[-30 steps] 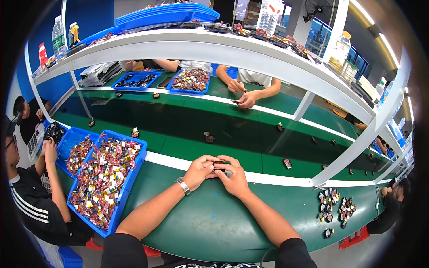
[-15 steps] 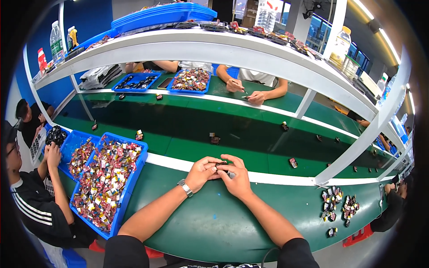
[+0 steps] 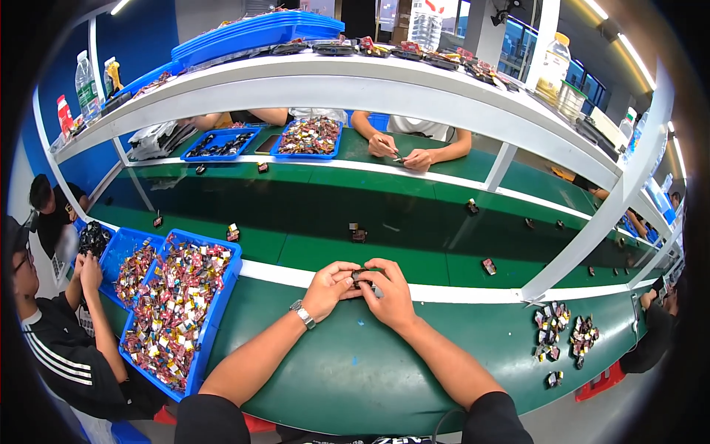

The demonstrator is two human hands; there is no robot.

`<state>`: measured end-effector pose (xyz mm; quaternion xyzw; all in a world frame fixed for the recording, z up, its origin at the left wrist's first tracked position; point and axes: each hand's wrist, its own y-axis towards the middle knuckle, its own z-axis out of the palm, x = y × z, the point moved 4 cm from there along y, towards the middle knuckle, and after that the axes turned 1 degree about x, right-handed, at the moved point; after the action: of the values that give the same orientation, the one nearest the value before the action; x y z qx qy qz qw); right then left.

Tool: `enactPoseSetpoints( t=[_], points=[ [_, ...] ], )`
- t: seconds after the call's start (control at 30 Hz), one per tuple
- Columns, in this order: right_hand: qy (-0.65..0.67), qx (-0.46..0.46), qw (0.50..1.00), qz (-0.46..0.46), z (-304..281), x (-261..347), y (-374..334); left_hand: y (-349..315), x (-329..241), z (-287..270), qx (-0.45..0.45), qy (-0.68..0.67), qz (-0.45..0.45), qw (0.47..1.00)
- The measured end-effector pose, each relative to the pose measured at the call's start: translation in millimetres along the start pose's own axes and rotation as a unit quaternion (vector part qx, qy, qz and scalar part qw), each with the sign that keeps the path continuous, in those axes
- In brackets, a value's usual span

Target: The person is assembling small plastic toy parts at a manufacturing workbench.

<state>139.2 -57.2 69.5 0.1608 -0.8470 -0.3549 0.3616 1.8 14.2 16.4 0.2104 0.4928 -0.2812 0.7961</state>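
Note:
Both my hands meet over the green worktop (image 3: 310,355), close to the white rail of the belt. Between them is a small dark electronic part (image 3: 357,278), mostly covered by fingers. My left hand (image 3: 330,290), below a metal watch, is closed with thumb and fingertips on the part's left side. My right hand (image 3: 390,294) grips the same part from the right, fingers bent over it. Left of my arms stands a blue tray (image 3: 222,314) heaped with small red, white and yellow electronic pieces. Loose clusters of small assemblies (image 3: 549,331) lie on the worktop at the right.
Beyond the rail (image 3: 458,293) runs a green belt (image 3: 318,248) carrying scattered small assemblies. A white shelf frame (image 3: 355,85) spans overhead, its post (image 3: 592,214) at right. A co-worker (image 3: 66,348) sits at left; another person's hands (image 3: 403,154) work across the belt.
My hands stay together on the dark part, with fingers shifted slightly. The view has tilted a little, and pieces on the belt appear slightly displaced.

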Motion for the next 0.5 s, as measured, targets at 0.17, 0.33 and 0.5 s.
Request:
enactPoseSetpoints(
  t=[0.17, 0.33, 0.5],
  points=[
    [-0.036, -0.025, 0.998, -0.039, -1.1, 3.1, -0.2, -1.1, -1.6, 2.7, -0.008, 0.010, -0.020, 1.000],
    [-0.057, -0.010, 0.997, -0.054, 0.1, 5.1, -0.2, -0.8, -1.1, 0.2, -0.015, 0.010, -0.026, 1.000],
    [-0.112, -0.001, 0.991, -0.074, 2.0, 6.3, -0.8, -1.5, -0.5, 0.8, -0.017, 0.005, -0.030, 0.999]
  ],
)
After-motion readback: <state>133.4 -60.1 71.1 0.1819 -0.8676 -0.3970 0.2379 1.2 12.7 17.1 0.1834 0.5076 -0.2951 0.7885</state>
